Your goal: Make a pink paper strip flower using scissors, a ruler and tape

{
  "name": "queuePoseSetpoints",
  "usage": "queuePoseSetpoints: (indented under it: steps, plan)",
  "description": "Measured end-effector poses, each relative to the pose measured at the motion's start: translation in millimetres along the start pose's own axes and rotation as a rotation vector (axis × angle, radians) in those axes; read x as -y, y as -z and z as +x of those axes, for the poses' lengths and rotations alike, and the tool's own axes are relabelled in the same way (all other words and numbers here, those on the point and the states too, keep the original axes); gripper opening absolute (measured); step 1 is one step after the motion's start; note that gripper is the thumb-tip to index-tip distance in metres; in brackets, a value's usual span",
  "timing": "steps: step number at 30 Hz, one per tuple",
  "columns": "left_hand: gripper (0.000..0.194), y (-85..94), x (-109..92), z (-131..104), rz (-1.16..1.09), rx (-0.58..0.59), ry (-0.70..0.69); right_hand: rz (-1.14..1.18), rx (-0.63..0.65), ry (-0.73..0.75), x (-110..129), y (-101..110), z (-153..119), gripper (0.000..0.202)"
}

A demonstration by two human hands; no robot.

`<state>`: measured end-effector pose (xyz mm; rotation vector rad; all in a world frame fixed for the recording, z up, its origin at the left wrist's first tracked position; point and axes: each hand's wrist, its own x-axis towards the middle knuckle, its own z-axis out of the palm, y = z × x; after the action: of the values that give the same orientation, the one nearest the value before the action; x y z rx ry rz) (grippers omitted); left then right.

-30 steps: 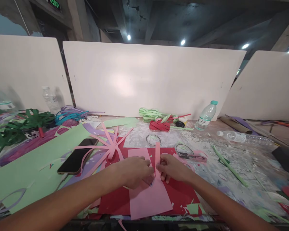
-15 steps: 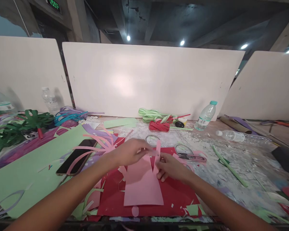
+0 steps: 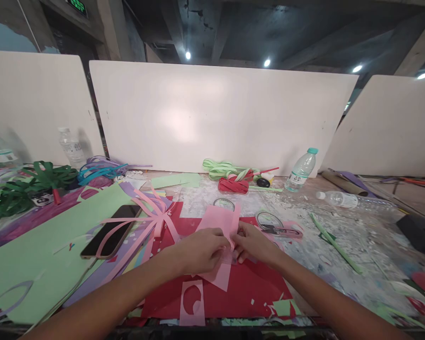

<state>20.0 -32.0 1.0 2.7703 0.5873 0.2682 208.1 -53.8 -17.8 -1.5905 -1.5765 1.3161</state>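
Note:
Over a red sheet [image 3: 258, 293], my left hand [image 3: 201, 250] is closed on a piece of pink paper [image 3: 214, 218]. My right hand [image 3: 251, 243] pinches the pink paper's right side, where a narrow pink strip [image 3: 235, 215] stands up along the edge. Something thin and see-through, perhaps clear tape, shows between my hands; its ends are hidden by my fingers. Another pink piece with a round cut-out [image 3: 183, 300] lies at the front of the red sheet. To the left rests a bunch of curled pink paper strips [image 3: 158, 218], partly over a phone [image 3: 109, 233].
Right of my hands lie tape rolls [image 3: 269, 219] and a dark-bladed cutter [image 3: 279, 230]. Red strips [image 3: 233, 185] and light green strips [image 3: 219, 167] are coiled farther back. A water bottle [image 3: 301, 172] leans by the white partition [image 3: 226, 118]; another bottle [image 3: 354, 202] lies flat.
My left hand has come down onto the paper. The pink paper has shifted away from me and tilted. The pink piece with the round cut-out now shows at the front.

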Motion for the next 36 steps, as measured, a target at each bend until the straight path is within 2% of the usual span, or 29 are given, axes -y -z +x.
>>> queuePoseSetpoints:
  steps: [4, 6, 12, 15, 22, 29, 36]
  plan:
    - [0.008, 2.9, -2.8, -3.3, 0.024, 0.039, -0.089, -0.196, -0.041, 0.064, 2.1, 3.2, 3.0, 0.006]
    - [0.006, 4.4, -3.6, -6.3, 0.077, 0.047, -0.116, -0.223, -0.069, 0.085, 3.2, 5.6, 4.1, 0.009]
    - [0.03, -1.0, -4.2, -14.8, 0.227, 0.119, -0.207, -0.272, -0.079, 0.1, 0.1, 9.2, 5.5, 0.015]
    - [0.034, -5.6, -3.6, -16.9, 0.248, 0.109, -0.225, -0.29, -0.075, 0.106, -2.6, 9.0, 6.2, 0.016]
    - [0.035, -13.3, -0.1, -15.1, 0.258, 0.08, -0.183, -0.295, -0.064, 0.111, -3.5, 9.1, 7.4, 0.017]
    - [0.031, -9.2, -1.9, -15.7, 0.189, 0.024, -0.114, -0.25, -0.066, 0.147, -2.5, 11.4, 4.4, 0.016]
    - [0.038, -6.5, -10.1, -14.5, 0.264, 0.113, -0.079, -0.272, -0.075, 0.154, -6.5, 10.5, 4.9, 0.017]
